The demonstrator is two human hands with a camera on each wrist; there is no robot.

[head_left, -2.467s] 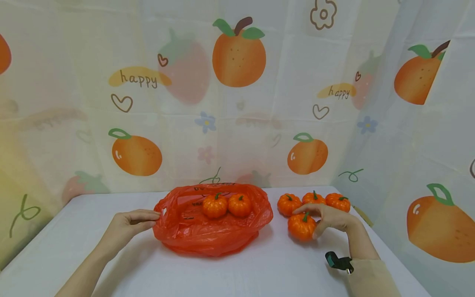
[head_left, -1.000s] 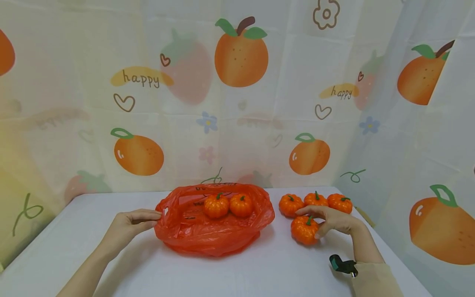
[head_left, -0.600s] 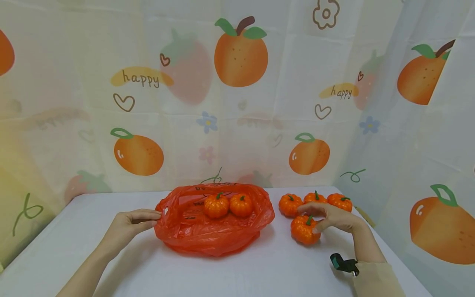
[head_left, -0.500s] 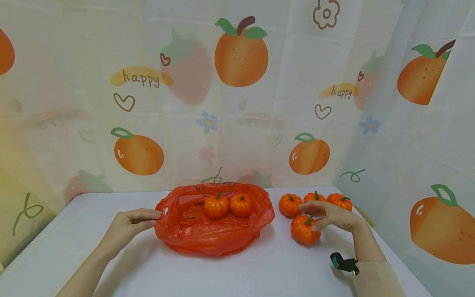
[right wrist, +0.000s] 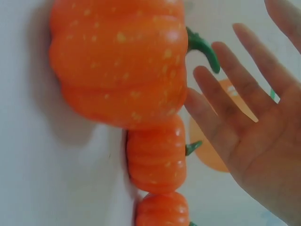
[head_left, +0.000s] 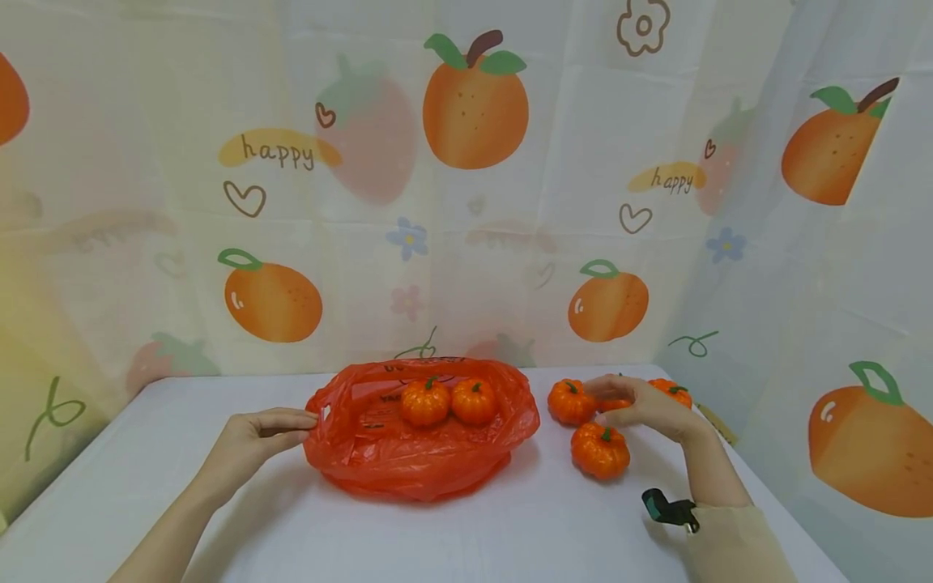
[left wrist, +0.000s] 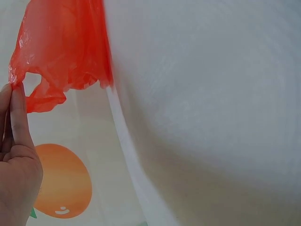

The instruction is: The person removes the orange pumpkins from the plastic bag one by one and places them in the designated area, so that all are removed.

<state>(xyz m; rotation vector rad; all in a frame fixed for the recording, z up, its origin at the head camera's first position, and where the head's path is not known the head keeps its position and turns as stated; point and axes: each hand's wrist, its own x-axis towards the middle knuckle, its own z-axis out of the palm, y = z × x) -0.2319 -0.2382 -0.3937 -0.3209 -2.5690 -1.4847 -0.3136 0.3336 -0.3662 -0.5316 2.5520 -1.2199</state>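
A red bag [head_left: 408, 474] sits mouth open on the white bench [head_left: 466, 546], two pumpkins [head_left: 426, 403] inside. The left hand [head_left: 251, 437] pinches its edge. The right hand [head_left: 649, 410], fingers extended and apart, partly hides three pumpkins [head_left: 571, 403] behind a single pumpkin [head_left: 600, 453]. A fruit-printed cloth [head_left: 503, 235] hangs beyond.

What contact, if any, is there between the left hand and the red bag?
Touching. The left wrist view shows it: the left hand has its fingers pinching the edge of the red bag, with no gap.

Forward-down head view, close wrist views, bag [head_left: 415, 471] in head and left
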